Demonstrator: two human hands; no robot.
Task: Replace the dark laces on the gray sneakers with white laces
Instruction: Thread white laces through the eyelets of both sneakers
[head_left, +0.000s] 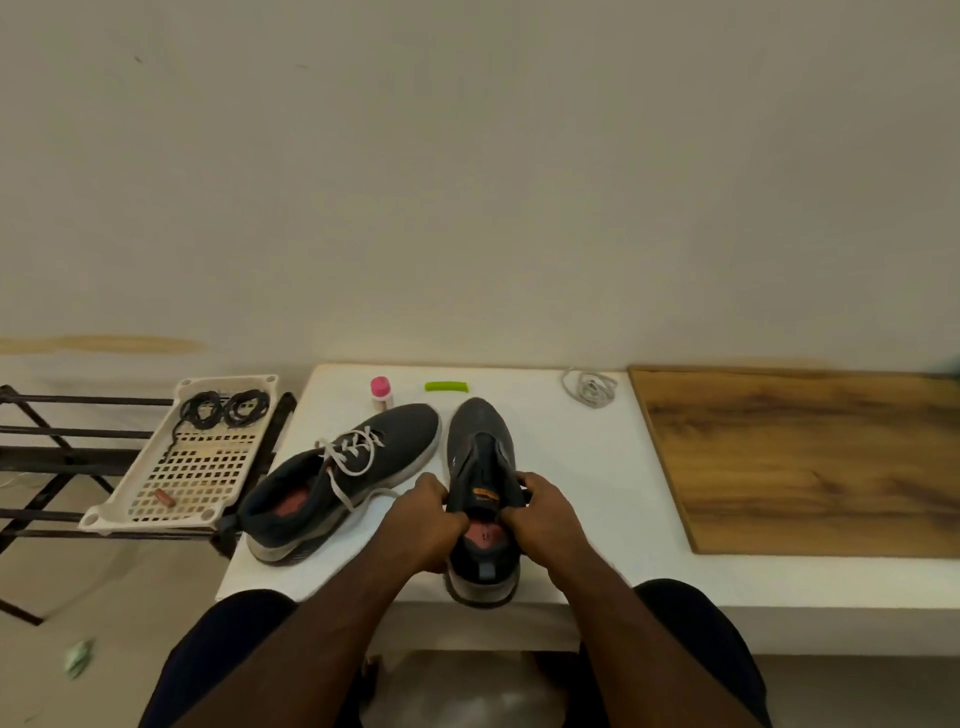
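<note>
Gray knit sneaker without laces (480, 447), toe toward the wall, heel overhanging the near edge of the white bench (571, 467); held at the collar by both hands. Left hand (423, 519): fingers curled round the left side of the collar, thumb at the tongue. Right hand (540, 512): fingers curled round the right side of the collar, gripping it beside the orange tongue label. Tongue raised; reddish insole visible between the hands. Second gray sneaker (337, 480), just to the left and lying at an angle, heel toward the near left corner of the bench, toe close to the unlaced sneaker's toe; fitted with a white lace (350, 454) through its eyelets, loose ends trailing over its side onto the bench. Spare white lace (589, 387), coiled, at the far edge of the bench, well apart from both shoes. Small bottle with pink cap (381, 392) and green comb-like item (447, 386), both at the far edge, behind the shoe toes. Wooden board (810, 457) covering the right part of the bench. Cream perforated tray (187, 467) on a dark rack (57, 431) left of the bench; two coiled dark laces (224, 409) at its far end, a small reddish object (165, 498) near its near edge.
</note>
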